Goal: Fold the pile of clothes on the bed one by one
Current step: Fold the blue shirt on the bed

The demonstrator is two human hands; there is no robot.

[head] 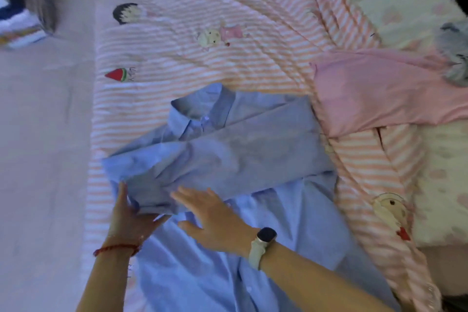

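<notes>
The left hand point(129, 215) has its grip pinched on the cuff end of a sleeve folded across the blue shirt point(228, 210), while the right hand point(215, 220), a watch point(263, 240) on its wrist, lies spread and flat on the cloth just beside it. The shirt lies collar away from the person near the left edge of the bed point(202, 20), on a pink striped cover, with a pink garment point(379, 89) toward the right edge
</notes>
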